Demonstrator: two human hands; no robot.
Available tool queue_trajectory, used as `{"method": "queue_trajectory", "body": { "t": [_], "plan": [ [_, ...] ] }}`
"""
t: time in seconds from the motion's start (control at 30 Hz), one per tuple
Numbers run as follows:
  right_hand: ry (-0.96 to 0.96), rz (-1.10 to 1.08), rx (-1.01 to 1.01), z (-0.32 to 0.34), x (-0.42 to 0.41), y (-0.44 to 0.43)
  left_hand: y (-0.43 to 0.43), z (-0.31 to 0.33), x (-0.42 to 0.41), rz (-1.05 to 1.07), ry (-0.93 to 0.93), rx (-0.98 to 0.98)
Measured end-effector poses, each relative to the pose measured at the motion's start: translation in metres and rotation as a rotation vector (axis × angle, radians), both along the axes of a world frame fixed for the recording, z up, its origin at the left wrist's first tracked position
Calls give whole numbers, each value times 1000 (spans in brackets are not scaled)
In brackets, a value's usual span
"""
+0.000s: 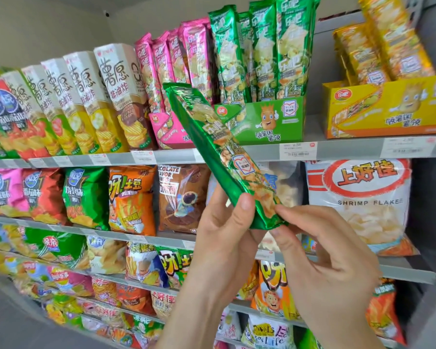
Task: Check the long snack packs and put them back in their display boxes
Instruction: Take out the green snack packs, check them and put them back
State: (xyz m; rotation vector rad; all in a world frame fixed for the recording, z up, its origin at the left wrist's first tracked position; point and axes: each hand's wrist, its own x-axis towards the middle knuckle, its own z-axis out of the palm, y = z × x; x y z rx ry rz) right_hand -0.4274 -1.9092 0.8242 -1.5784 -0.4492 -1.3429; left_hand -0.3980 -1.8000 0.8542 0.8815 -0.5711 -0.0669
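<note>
In the head view, your left grip [222,238] clasps the lower end of the long green pack [212,137], thumb on its front. Your right grip [325,260] pinches its bottom corner. The pack slants up and leftward from both. Its top end overlaps the pink display box [164,132], beside the green display box [262,122].

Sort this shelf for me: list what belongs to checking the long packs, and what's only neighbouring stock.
Job: green long pack, gripped by the left hand and right hand; green display box; pink display box; yellow display box.
Just stock: tall crisp cartons; shrimp flakes bag; chocolate-flavour bag; orange fries bag.
</note>
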Motion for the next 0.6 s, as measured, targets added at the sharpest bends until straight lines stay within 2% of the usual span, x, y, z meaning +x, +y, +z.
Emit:
{"method": "queue_trajectory", "body": {
  "t": [0.07, 0.2, 0.27, 0.33, 0.43, 0.53, 0.6],
  "plan": [
    [107, 98, -48, 3, 0, -4, 5, 0, 2, 41, 13, 46],
    [475, 380, -176, 14, 3, -25, 19, -1, 6, 77, -10, 90],
    [573, 636, -92, 26, 7, -36, 24, -7, 7, 53, -15, 150],
    [589, 769, 15, 39, 14, -37, 26, -13, 7, 65, -56, 253],
    [526, 709, -11, 54, 25, -23, 23, -20, 6, 84, -152, 391],
    [446, 559, 21, 61, 31, -12, 21, -24, 7, 91, -178, 404],
    [439, 538, 65, 63, 35, -14, 21, -24, 7, 102, -205, 407]
  ]
}}
